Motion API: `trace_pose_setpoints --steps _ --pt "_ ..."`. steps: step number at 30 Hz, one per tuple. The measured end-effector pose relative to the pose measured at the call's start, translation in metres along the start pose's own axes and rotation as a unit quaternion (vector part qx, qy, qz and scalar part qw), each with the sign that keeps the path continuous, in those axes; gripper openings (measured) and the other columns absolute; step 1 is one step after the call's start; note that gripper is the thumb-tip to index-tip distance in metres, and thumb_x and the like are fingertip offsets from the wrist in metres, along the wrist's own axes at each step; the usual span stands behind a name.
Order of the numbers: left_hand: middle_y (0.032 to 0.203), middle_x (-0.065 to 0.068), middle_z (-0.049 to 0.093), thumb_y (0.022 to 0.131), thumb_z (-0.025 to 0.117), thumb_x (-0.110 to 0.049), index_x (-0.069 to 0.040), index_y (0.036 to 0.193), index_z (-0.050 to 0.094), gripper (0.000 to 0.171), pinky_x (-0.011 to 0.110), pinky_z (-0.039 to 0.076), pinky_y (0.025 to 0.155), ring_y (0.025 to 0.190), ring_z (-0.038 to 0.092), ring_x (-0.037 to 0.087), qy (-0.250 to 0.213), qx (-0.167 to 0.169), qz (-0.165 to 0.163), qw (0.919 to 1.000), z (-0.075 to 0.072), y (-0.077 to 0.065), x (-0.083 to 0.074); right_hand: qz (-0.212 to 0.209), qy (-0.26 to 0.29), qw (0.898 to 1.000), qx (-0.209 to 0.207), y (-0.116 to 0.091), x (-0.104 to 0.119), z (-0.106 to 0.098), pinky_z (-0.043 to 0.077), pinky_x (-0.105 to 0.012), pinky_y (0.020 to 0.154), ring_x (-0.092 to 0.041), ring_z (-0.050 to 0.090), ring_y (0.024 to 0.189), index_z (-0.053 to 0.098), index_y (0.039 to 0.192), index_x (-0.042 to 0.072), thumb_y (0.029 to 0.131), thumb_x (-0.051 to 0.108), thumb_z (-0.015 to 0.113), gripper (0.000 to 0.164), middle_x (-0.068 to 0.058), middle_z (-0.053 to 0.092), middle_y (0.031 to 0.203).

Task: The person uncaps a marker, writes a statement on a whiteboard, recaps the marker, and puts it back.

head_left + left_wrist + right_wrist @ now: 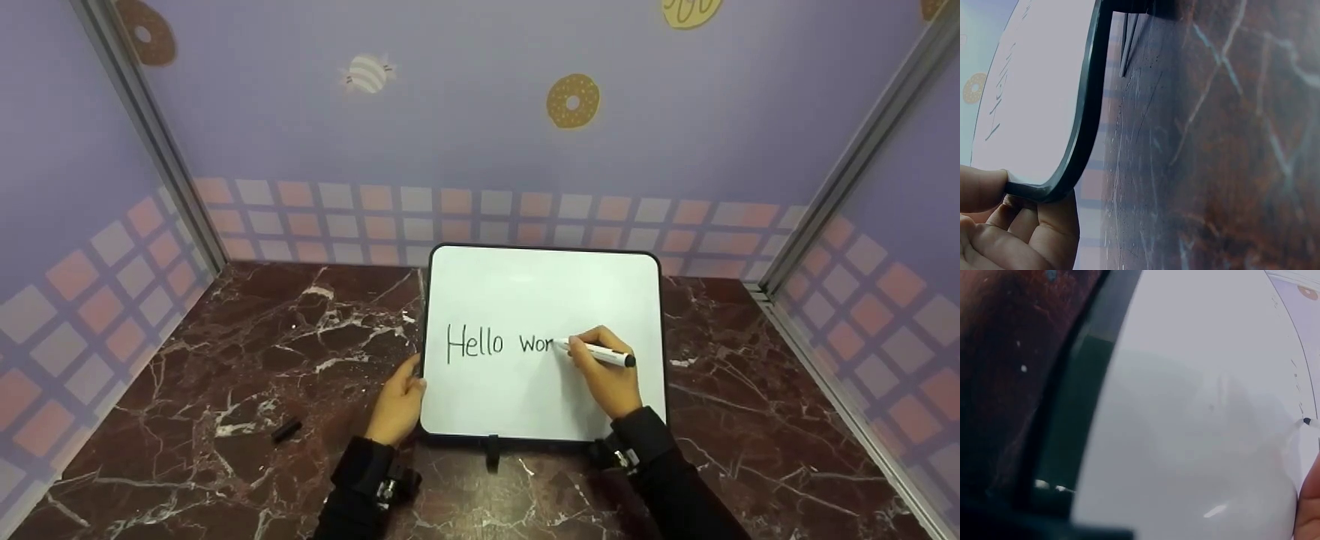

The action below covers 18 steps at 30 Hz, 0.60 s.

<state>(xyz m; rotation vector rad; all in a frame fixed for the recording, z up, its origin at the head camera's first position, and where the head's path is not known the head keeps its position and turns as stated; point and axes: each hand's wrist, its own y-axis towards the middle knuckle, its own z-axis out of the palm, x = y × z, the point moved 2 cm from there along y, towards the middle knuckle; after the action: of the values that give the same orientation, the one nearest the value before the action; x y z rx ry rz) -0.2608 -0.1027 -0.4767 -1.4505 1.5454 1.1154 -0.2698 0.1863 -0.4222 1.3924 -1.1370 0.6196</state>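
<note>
Purple walls (480,142) with pink and pale squares rise across the top and down both sides of the head view, behind a dark red, white-veined marble table (337,315). A small black cylinder (286,430) lies on the marble at lower left, well apart from my hands. The whiteboard (510,292) leans upright just right of the frame's centre, black-rimmed, a short black foot (492,454) jutting from its lower edge. Lettering (527,344) reading "Hello Wor" runs across its middle. My right hand (611,379) covers part of the white face to the right of the letters. That hand pinches a white marker (606,354); its tip is at the end of the lettering, pointing left and slightly up, its long axis sloping gently down rightward to a black end. My left hand (397,405) grips the board's left edge near the lower corner; left wrist view: thumb in front, fingers behind the rim. Right wrist view: marker's dark tip at far right, beside the line of letters.
</note>
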Motion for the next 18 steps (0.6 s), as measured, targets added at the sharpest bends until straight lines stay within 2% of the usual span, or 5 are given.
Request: trace_pose_setpoints --steps 4,11,18 --pt "0.119 0.030 0.054 0.092 0.044 -0.004 0.003 0.137 0.036 0.047 0.050 0.039 0.096 0.111 0.052 0.038 0.002 -0.001 0.001 1.0000 -0.0001 -0.0002 -0.0002 0.003 0.001 1.000 -0.005 0.0007 -0.0001 -0.0010 0.051 -0.022 0.055 -0.010 0.058 0.061 0.061 0.076 -0.002 0.085 0.005 0.062 0.011 -0.012 0.064 0.072" --pt "0.133 0.032 0.041 0.093 0.041 -0.003 0.004 0.138 0.033 0.047 0.051 0.034 0.102 0.121 0.043 0.041 -0.024 0.013 -0.008 0.9996 -0.0002 -0.0004 0.0006 0.013 0.008 1.000 -0.010 0.0008 0.0007 -0.0031 0.049 -0.022 0.054 -0.012 0.058 0.059 0.062 0.076 -0.002 0.085 0.005 0.063 0.011 -0.013 0.063 0.069" --pt "0.131 0.032 0.044 0.092 0.042 -0.004 0.002 0.138 0.034 0.047 0.052 0.034 0.101 0.119 0.045 0.041 -0.008 0.006 -0.013 0.9999 -0.0001 0.0008 0.0004 0.015 0.001 1.000 -0.013 0.0057 0.0019 -0.0051 0.051 -0.023 0.056 -0.015 0.060 0.061 0.062 0.077 -0.002 0.085 0.006 0.062 0.012 -0.014 0.064 0.071"
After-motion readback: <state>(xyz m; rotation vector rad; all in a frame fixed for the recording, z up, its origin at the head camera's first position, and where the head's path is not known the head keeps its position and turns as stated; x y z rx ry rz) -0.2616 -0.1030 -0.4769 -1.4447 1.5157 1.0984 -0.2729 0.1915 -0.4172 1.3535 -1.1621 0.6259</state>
